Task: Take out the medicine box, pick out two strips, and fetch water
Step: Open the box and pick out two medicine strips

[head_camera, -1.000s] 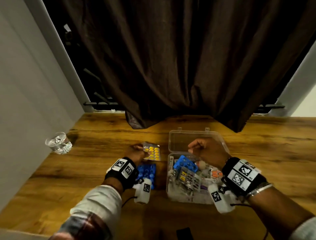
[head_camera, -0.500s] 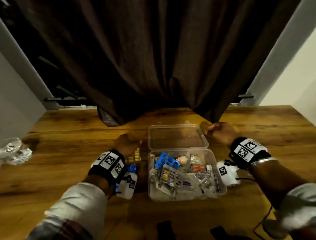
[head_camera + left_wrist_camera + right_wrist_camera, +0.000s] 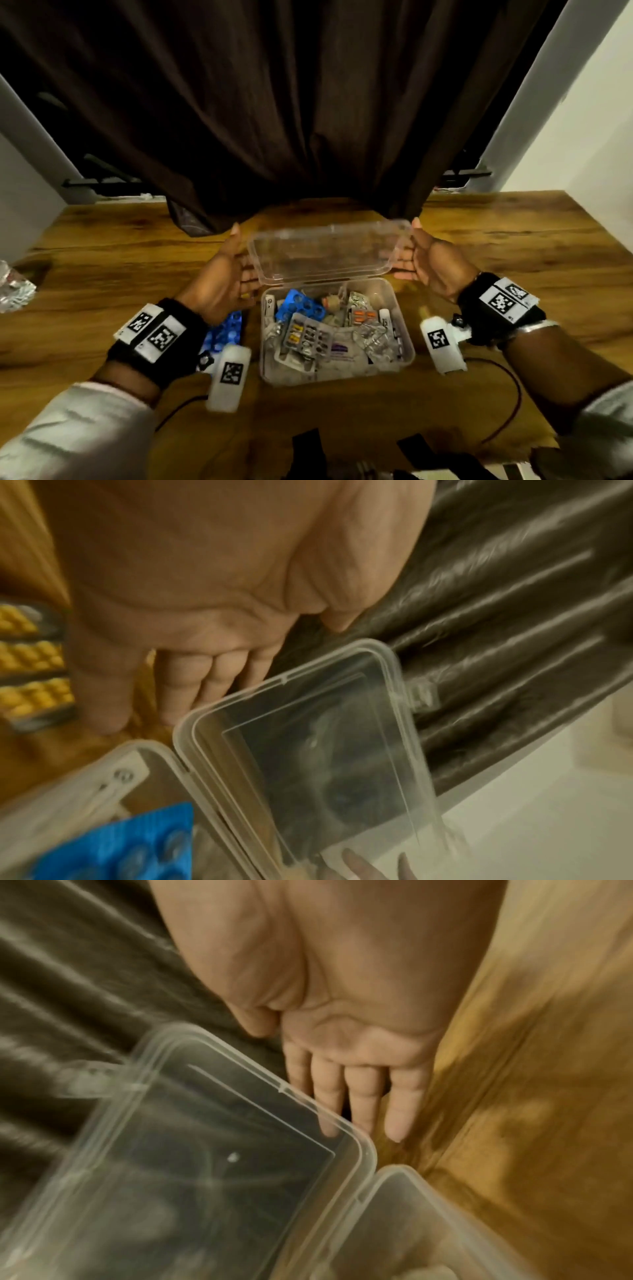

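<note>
The clear medicine box [image 3: 407, 346] stands mid-table, filled with several strips, among them a blue one [image 3: 301, 305] and a silver one [image 3: 308, 335]. Its clear lid [image 3: 329, 253] is tilted up off the table. My left hand [image 3: 239, 274] lies with straight fingers against the lid's left end, and my right hand [image 3: 411, 262] against its right end. Seen in the wrist views, the left fingers [image 3: 219, 680] and right fingers [image 3: 363, 1096] reach behind the lid [image 3: 308, 750] [image 3: 192, 1137]. A blue strip [image 3: 226, 329] lies on the table under my left wrist, beside a yellow strip [image 3: 31, 666].
A glass of water [image 3: 13, 291] sits at the far left edge of the wooden table [image 3: 513, 257]. A dark curtain [image 3: 291, 120] hangs down onto the table just behind the box. Black cables [image 3: 510, 387] trail near the front edge.
My left hand has left the yellow strip and my right hand has left the box. Both now flank the lid, which has risen from lying flat. The view has swung right.
</note>
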